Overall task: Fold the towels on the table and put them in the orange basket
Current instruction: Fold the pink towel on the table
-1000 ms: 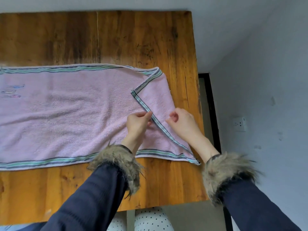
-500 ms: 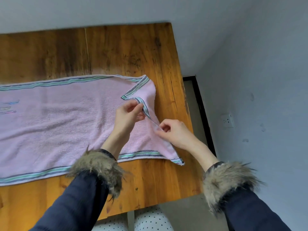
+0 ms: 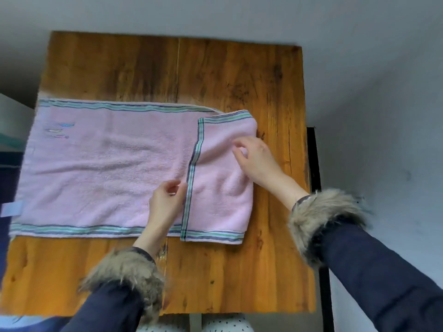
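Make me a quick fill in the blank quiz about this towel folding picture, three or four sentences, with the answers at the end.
1. The towel on the wooden table is mostly ____ in colour.
2. The towel's ____ end is folded over onto the rest.
3. The left hand is at the folded flap's striped ____.
4. The right hand rests on the ____ flap.

Missing words: pink; right; edge; folded
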Available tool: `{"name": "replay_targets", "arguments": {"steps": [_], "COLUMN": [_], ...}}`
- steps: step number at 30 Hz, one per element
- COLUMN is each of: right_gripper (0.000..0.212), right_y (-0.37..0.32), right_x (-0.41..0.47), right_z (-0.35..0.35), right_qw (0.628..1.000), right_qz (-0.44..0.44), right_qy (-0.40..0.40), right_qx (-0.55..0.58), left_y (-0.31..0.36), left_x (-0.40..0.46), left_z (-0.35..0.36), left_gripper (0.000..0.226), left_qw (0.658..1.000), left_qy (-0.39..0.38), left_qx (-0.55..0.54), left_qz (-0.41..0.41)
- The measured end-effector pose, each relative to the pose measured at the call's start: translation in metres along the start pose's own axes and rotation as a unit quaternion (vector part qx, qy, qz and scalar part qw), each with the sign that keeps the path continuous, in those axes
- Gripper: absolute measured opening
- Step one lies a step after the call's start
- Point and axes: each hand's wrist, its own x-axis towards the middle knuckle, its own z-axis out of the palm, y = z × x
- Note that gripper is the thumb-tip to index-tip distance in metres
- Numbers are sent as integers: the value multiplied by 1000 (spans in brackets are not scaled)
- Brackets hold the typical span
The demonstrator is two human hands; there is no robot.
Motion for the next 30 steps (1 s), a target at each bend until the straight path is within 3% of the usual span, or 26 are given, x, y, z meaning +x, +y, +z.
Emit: {"name": "replay_targets", "arguments": {"steps": [7,9,11,17,22,27,30], "right_gripper": [38,36,35,28,24,16,15], "right_y": [-23,-29,-32,-38,-57,-92,-125], "right_x": [74,84,90,107,100,79,67], "right_z": [21,29,35,41,25,-2,-10], "right_qw": [979,958,942,933,954,987,988], "right_qz": [-102,-107,-108,-75,-71,-91,-123], "right_qy": [-30,-43,-41,2,16,-2,-7], "right_qx": [-173,-263,-316,-353,-290,-131,-97], "left_y": [-19,-20,-17,-30,-21,0,17], "left_x": [-10,-7,-7,-9,-14,-19,-20], "left_z": [16,15,12,-2,-16,-52,-88], "left_gripper": [18,24,14,14,16,14,31], "left_qw": [982,979,980,957,977,977,976], "left_qy": [26,9,-3,-85,-118,-143,-144], "left_qx": [171,187,175,253,145,84,43], "left_qz": [77,85,96,112,104,136,156]}}
